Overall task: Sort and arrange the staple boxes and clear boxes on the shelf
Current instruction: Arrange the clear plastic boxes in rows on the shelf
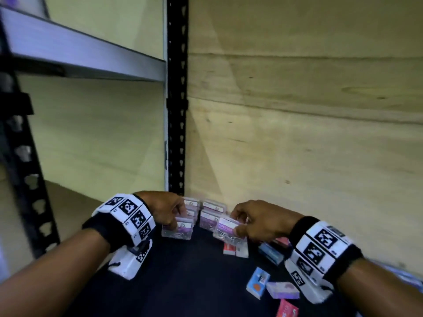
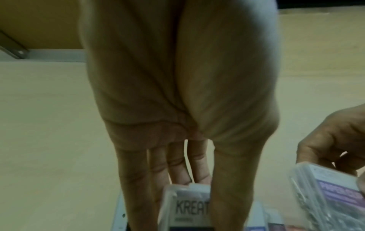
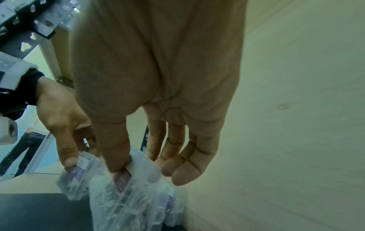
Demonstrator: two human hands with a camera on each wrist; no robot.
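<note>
Several clear boxes [image 1: 207, 212] with purple labels stand in two rows at the back corner of the dark shelf [image 1: 183, 282]. My left hand [image 1: 170, 212] pinches a clear box [image 1: 177, 229] at the front of the left row; this left box [image 2: 187, 206] sits between thumb and fingers. My right hand [image 1: 242, 221] grips another clear box [image 1: 229, 231], tilted, at the front of the right row; in the right wrist view the thumb presses that tilted box [image 3: 126, 184]. Small staple boxes [image 1: 258, 282] in blue, red and purple lie scattered on the shelf to the right.
A plywood wall [image 1: 309, 133] closes the back and right. A black perforated upright [image 1: 177, 99] stands in the corner, another upright [image 1: 25, 179] at the left. A grey shelf beam [image 1: 80, 56] runs overhead at the left. A person's legs [image 3: 19, 153] show in the background.
</note>
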